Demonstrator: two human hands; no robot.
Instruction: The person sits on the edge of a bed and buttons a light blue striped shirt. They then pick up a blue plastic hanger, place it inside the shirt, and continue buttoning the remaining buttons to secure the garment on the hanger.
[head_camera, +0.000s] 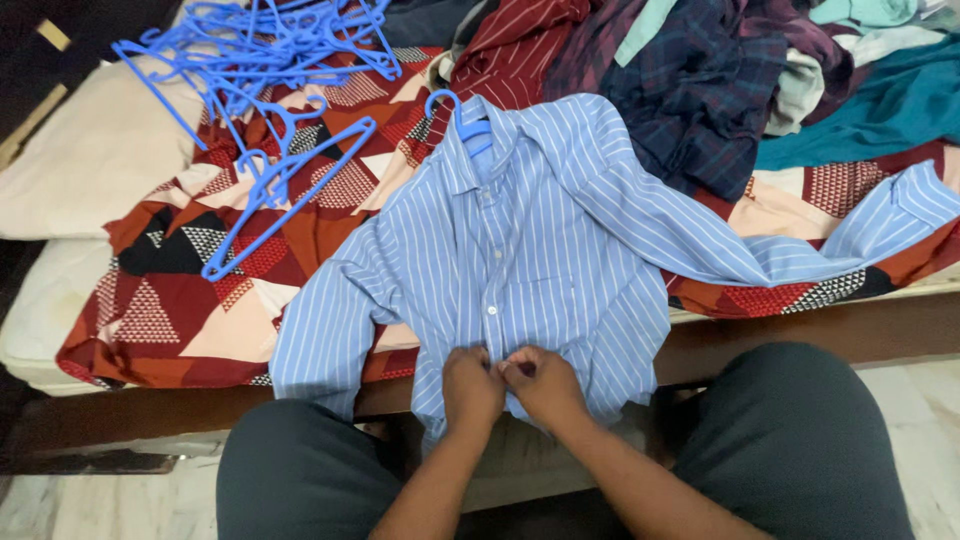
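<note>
Blue-and-white striped cotton shirt (520, 250) lies spread front-up over the edge of the bed (150, 330), its collar on a blue plastic hanger (462, 118) well beyond the fingers and its lower front right under them. Both hands meet at the button strip near the hem: the left hand (472, 385) and the right hand (540, 383) touch each other, the fingers of each curled in and pinched closed on the shirt's fabric. One sleeve runs far out to the right of the fingers; the other hangs down just left of them. Past the fingers and to their left lies a loose tangle of blue plastic hangers (265, 60) on a red, orange and white triangle-patterned bedsheet (200, 290). Beyond them to the right sits a heap of dark checked and striped clothes (700, 70).
</note>
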